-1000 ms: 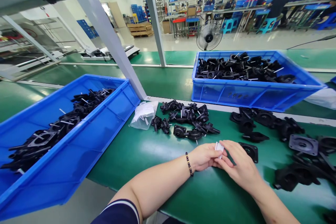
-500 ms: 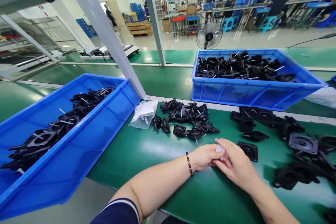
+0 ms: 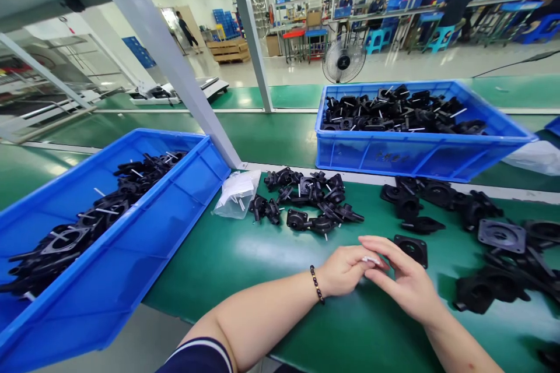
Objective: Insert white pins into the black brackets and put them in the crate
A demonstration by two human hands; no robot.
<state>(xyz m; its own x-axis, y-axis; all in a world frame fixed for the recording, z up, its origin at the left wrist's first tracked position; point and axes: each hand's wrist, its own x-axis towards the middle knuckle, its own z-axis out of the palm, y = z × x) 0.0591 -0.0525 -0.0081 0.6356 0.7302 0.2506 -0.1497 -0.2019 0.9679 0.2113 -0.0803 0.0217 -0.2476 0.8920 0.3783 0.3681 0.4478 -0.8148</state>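
Above the green worktop (image 3: 245, 297), my left hand (image 3: 345, 271) is closed around a small bundle of white pins (image 3: 371, 260). Only the pin ends show past its fingers. My right hand (image 3: 406, 285) is beside it, thumb and fingers apart, its fingertips close to the pin ends. Whether they touch is hard to see. Behind my hands lies a cluster of black plastic housings (image 3: 321, 221), some with white pins sticking out. Just beyond my right hand is a square-flanged black housing (image 3: 413, 250).
A blue bin (image 3: 175, 210) of black parts stands at the left, another blue bin (image 3: 420, 154) at the back right. A clear bag (image 3: 236, 195) with white pins lies by the metal post (image 3: 175, 58). More black housings (image 3: 494, 291) lie at the right. A fan (image 3: 343, 62) stands behind.
The white bundle, held between both hands before, is now mostly enclosed in my left hand. My right hand has loosened and its fingers have spread. The view has shifted slightly.
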